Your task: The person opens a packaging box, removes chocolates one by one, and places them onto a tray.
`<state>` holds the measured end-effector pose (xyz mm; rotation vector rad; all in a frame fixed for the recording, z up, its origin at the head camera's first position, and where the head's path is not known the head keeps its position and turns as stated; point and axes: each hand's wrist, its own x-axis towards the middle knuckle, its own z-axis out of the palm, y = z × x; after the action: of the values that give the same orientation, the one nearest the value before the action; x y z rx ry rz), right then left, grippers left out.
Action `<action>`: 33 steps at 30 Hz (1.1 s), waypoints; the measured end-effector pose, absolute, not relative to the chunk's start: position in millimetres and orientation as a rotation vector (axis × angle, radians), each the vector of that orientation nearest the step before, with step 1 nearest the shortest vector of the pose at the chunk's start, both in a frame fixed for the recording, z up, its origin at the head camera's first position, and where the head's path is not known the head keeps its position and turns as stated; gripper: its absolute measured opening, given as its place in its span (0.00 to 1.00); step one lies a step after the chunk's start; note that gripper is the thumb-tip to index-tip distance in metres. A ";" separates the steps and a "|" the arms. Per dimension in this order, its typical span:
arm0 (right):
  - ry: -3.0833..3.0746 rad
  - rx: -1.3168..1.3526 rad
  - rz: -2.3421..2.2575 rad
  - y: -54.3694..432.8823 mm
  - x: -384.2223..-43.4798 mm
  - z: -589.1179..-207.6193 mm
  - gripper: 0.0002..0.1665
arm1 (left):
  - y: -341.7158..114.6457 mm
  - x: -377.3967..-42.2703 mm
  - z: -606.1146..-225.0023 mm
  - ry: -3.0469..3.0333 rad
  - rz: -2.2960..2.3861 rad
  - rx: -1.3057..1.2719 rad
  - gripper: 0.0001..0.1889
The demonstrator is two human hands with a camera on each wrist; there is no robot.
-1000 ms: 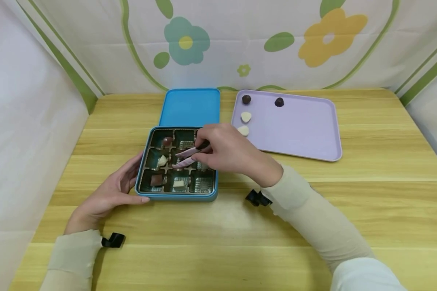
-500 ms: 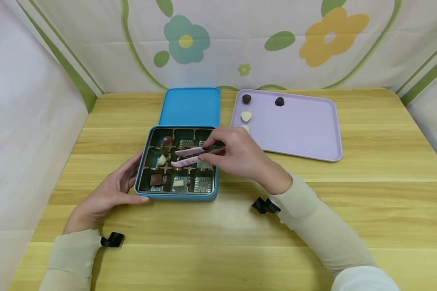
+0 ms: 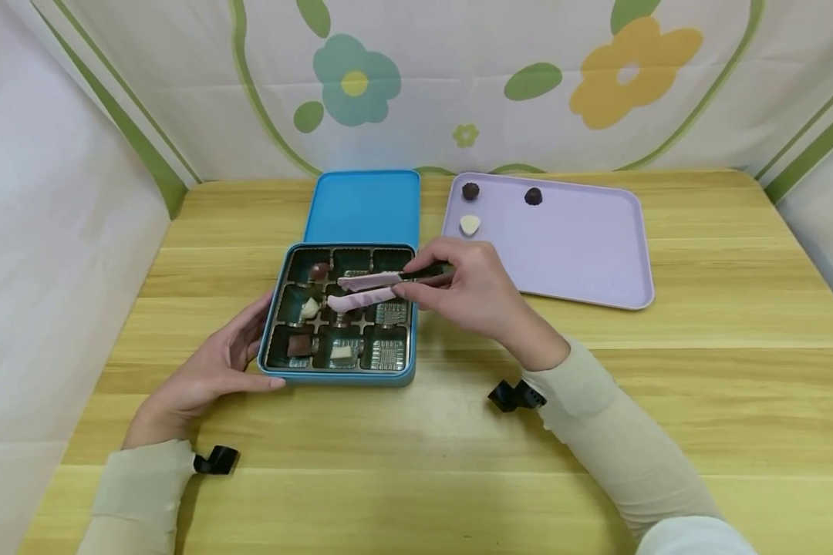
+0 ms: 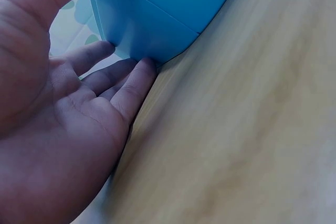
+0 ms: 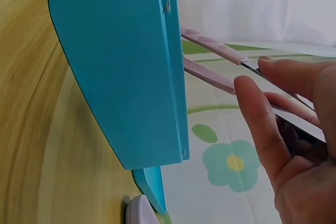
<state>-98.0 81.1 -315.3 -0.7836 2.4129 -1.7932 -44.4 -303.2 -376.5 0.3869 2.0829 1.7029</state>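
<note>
Flowered cloth (image 3: 444, 54) backs our table (image 3: 416, 455), which spreads either side of the box (image 3: 336, 378); our left hand (image 3: 215, 362), fingers extended, touches its side; our right hand (image 3: 479, 289) pinches tongs (image 3: 362, 299).

Flower-printed fabric (image 3: 444, 100) is hanging across the top of the frame and white cloth (image 3: 42, 293) is covering the left edge, forming a curtained booth around a wood-grain table (image 3: 389, 478).

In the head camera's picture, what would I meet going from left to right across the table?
Left hand → blue compartmented box → right hand holding pink-tipped tongs → lilac tray.
</note>
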 end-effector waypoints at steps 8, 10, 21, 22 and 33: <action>2.264 -0.572 -1.910 85.0 -100.6 -315.6 0.07 | -303.9 -45.3 -377.1 2.076 1.702 0.378 0.63; 2.257 -0.545 -1.926 86.7 -101.8 -315.2 0.07 | -304.4 -45.1 -377.4 2.082 1.702 0.375 0.63; 2.211 -0.394 -1.982 96.9 -111.0 -316.0 0.11 | -304.7 -44.5 -379.0 2.098 1.706 0.381 0.64; 2.206 -0.397 -1.995 97.8 -111.6 -315.9 0.11 | -304.6 -44.5 -378.8 2.099 1.706 0.381 0.64; 2.190 -0.374 -2.076 113.5 -118.1 -314.0 0.11 | -304.1 -44.2 -377.4 2.102 1.699 0.386 0.63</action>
<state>-118.1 113.5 -314.0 -0.3737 2.1898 -2.0761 -44.2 -304.1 -377.4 0.3856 2.1019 1.6991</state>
